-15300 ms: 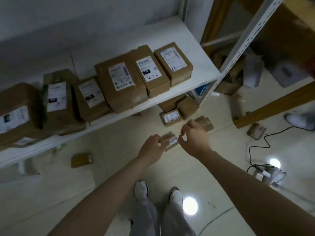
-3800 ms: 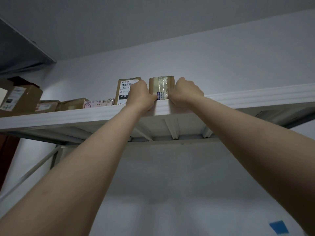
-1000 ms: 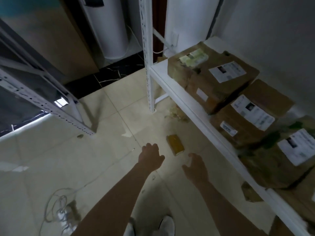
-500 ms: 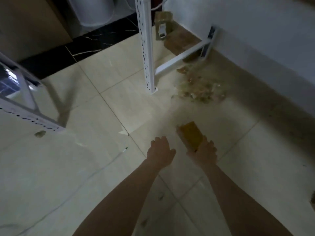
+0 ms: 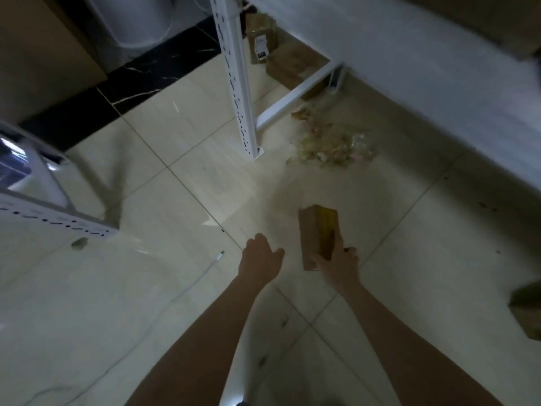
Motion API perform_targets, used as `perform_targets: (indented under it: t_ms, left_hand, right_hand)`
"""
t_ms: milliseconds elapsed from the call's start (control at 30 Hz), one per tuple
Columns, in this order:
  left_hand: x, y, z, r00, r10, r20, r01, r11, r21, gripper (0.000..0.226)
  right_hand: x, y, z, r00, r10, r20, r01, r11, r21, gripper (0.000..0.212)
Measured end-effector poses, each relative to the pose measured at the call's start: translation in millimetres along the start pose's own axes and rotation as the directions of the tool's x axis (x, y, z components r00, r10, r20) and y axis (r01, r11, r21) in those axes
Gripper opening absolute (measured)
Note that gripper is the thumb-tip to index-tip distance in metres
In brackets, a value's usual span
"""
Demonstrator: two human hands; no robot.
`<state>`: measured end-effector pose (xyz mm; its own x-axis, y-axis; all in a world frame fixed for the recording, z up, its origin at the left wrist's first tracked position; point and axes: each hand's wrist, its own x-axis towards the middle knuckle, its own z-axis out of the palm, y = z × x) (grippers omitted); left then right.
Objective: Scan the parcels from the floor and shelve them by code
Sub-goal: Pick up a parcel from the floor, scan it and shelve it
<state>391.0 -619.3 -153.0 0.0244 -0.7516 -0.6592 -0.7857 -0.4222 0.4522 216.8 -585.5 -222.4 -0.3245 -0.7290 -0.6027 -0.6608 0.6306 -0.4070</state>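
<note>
The fingers [image 5: 319,259] of the right hand [image 5: 339,266] are curled around the near end of a brown parcel [image 5: 317,232] with yellow tape, which is tilted low over the floor [image 5: 175,273], on the near side of a white post [image 5: 238,83]; I cannot tell if it touches the tiles. The left hand [image 5: 259,263] is just beside the parcel on its left, apart from it, with fingers relaxed and a little spread, holding nothing. Some crumpled scraps [image 5: 330,145] lie by the foot of the post, and more boxes [image 5: 289,65] sit behind it.
</note>
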Motion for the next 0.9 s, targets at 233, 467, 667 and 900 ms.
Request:
perform_targets:
  t_ms: [233, 467, 667, 900]
  left_hand:
    - [-155, 93, -129, 0.999, -0.041, -0.022, 0.031, 0.945, -0.326, 0.058]
    - [-331, 189, -262, 0.99, -0.105, 0.098, 0.143, 0.776, -0.614, 0.039]
    - [-475, 259, -311, 0.98, 0.11, 0.167, 0.011, 0.803, -0.596, 0.027]
    - [-619, 321, -274, 0.837, 0.331, 0.437, -0.092, 0.871, -0.483, 0.034]
  right_hand:
    - [-175, -115, -139, 0.99, -0.137, -0.043, 0.142, 0.977, 0.162, 0.087]
    - [-354, -185, -292, 0.991, -0.117, -0.067, 0.134, 0.904, 0.405, 0.072]
    - [-503, -185, -403, 0.983, 0.148, -0.113, 0.034, 0.452, 0.891, 0.035]
    - [-630, -142, -453, 0.925, 0.331, -0.188, 0.196, 0.01, 0.98, 0.032]
